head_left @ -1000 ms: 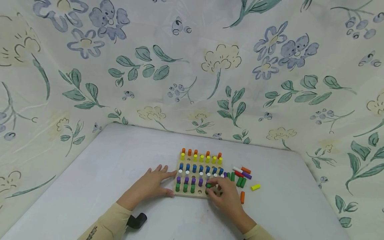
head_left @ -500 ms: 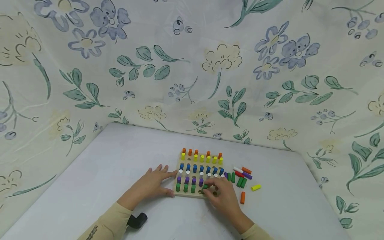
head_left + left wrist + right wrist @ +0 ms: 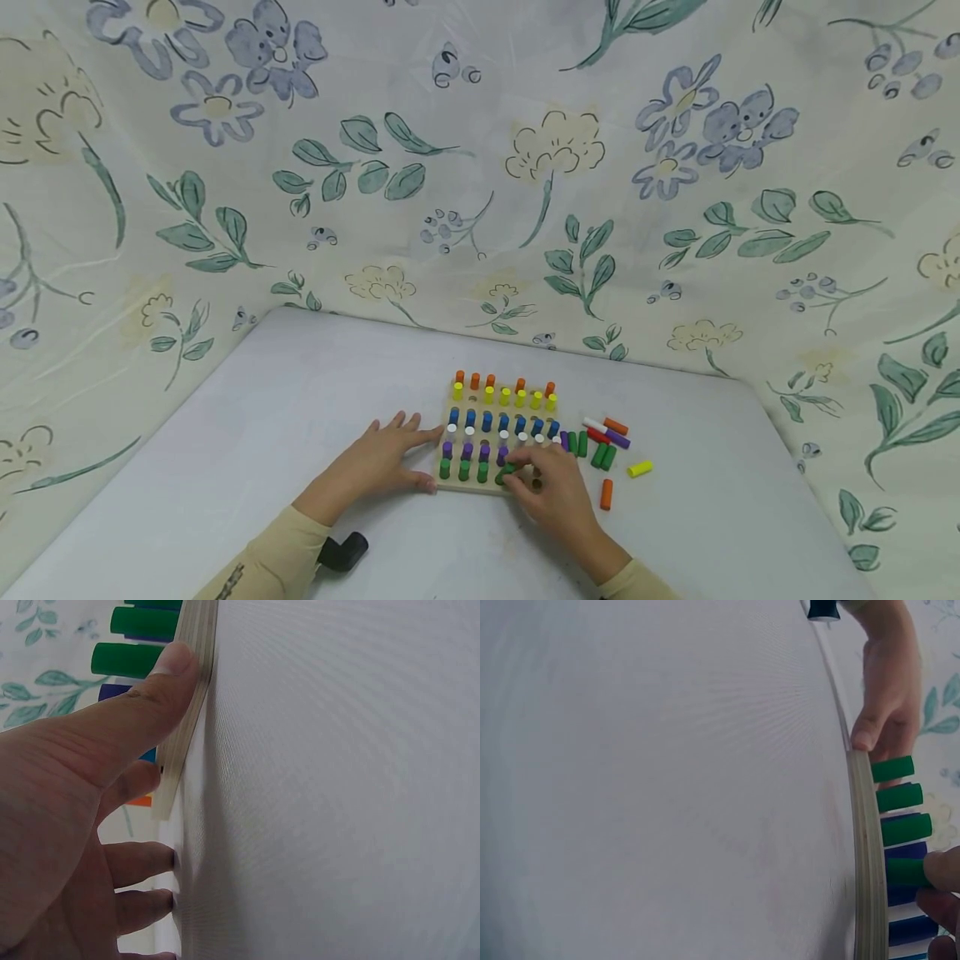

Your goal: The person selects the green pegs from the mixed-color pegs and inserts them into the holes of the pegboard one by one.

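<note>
A wooden pegboard (image 3: 472,489) holds rows of upright pegs in orange, yellow, blue, white, purple and green. Between thumb and finger my right hand (image 3: 557,496) pinches a green peg (image 3: 906,871), which stands at the fourth place of the front row, beside three other green pegs (image 3: 464,471). Whether it is fully seated I cannot tell. My left hand (image 3: 384,457) lies spread at the board's left side; in the left wrist view its thumb (image 3: 174,664) presses the board's edge. The right hand hides part of the front right of the board.
Loose pegs lie right of the board: several green pegs (image 3: 603,455), a yellow peg (image 3: 640,469), an orange peg (image 3: 607,494), and a cluster with white, red and purple ones. A black object (image 3: 345,552) sits by the left sleeve. Patterned cloth (image 3: 480,208) rises behind the white table.
My right hand has moved slightly left along the front row with the green peg, from about the fifth hole to the fourth. The left hand has stayed in place.
</note>
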Available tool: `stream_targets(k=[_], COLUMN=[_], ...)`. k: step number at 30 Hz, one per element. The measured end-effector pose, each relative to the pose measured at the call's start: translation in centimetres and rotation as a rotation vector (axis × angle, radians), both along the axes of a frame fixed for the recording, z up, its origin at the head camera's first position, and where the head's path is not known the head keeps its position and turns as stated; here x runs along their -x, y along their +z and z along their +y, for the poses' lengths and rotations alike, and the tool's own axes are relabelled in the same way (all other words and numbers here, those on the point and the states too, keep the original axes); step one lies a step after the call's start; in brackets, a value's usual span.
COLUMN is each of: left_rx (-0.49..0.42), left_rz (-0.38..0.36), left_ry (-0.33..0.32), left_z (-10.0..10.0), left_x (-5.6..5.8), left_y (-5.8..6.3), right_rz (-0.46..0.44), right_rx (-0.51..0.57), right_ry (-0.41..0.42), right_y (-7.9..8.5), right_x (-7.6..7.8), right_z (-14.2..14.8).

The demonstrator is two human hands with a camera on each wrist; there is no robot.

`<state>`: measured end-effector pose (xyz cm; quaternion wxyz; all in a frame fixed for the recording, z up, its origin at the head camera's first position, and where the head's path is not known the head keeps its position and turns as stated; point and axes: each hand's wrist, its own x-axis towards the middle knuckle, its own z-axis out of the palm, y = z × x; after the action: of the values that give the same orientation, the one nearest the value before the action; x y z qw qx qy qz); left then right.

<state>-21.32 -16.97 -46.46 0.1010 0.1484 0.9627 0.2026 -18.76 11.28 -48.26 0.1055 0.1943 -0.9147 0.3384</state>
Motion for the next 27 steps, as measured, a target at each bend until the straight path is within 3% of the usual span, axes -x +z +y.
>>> stream_targets(k=[17, 27], left_rx=[-0.002, -0.007], left_rz=[-0.001, 0.000], left_ry=[0.000, 0.001], left_z=[0.01, 0.07], left_x=[-0.16, -0.23], left_y=[0.21, 0.35], right_rz=[0.093, 0.092], right_rx=[-0.071, -0.066], right_ry=[0.036, 0.036], right_y=[-0.28, -0.12], right_x=[-0.14, -0.26], right_z=[-0.03, 0.07])
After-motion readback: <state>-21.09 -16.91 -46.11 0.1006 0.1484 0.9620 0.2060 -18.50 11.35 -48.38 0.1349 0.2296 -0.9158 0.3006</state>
